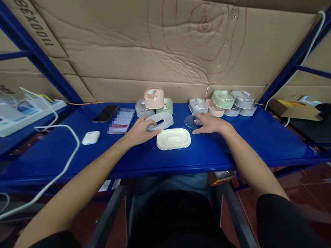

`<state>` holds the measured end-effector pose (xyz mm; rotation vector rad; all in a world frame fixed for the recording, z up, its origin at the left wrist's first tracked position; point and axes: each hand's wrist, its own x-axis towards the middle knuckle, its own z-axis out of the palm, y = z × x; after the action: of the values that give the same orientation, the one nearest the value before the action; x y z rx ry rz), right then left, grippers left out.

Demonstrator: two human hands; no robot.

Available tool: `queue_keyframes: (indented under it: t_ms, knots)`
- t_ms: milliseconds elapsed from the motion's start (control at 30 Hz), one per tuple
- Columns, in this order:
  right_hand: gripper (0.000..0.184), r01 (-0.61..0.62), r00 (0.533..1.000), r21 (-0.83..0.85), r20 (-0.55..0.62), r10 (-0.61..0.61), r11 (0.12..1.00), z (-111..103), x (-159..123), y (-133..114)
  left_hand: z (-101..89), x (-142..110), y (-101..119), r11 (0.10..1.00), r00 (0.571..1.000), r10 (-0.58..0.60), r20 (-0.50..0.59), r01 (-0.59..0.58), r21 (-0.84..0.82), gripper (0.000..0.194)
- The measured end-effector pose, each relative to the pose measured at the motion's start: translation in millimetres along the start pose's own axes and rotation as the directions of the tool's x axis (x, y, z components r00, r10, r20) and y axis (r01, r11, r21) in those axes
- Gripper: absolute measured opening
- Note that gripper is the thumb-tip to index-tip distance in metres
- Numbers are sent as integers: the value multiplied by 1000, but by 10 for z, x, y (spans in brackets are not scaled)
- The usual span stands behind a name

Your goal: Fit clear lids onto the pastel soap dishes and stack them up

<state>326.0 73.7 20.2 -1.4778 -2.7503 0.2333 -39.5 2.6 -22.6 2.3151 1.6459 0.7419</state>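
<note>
My left hand [141,131] is closed on the edge of a grey oval soap-box-like frame [168,120] with an opening in its middle. In front of me a cream oval dish [177,140], with a raised rim and a hollow centre, lies on the blue table near its front edge. My right hand [211,124] spans a clear domed lid [188,122], thumb at the near side and fingers at the far side. The lid rests on the table right of the grey frame, with a round label on it, partly covered by my fingers.
Lidded boxes in peach [154,98], grey and green stand stacked behind my left hand. More boxes, with a green one [223,99] on top, sit at the back right. Two phones [122,121], a white earphone case [91,137] and a white cable [71,159] are at left.
</note>
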Motion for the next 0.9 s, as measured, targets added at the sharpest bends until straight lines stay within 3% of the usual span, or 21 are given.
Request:
queue_keyframes:
  t_ms: [133,233,333,467,567,733,833,900]
  knots:
    - [101,0,1000,-6,-19,0,1000,31,17,-7,-47,-18,60,999,996,2,-91,-5,-37,48]
    - [104,-11,1000,-11,-13,10,1000,30,14,-7,-93,-63,173,990,983,98,-154,-112,-87,44]
    - [102,2,1000,-6,-24,-2,1000,29,14,6,-101,-120,294,956,967,249,-59,-255,-142,42]
    - [98,8,999,22,-34,-7,1000,28,16,9,-33,-159,369,922,922,355,153,-319,-219,42]
    - [96,-8,999,16,-34,8,1000,14,9,-19,9,-158,378,913,911,369,183,-318,-254,58]
    - [92,-12,999,23,-53,13,1000,-60,-35,-83,11,-183,431,938,931,318,180,-282,-202,93]
    - [96,4,984,58,-177,6,998,-123,-89,-142,31,-218,466,955,943,276,188,-246,-166,102]
    - [98,101,954,119,-295,-62,988,-158,-139,-211,61,-231,464,962,944,259,202,-233,-143,108]
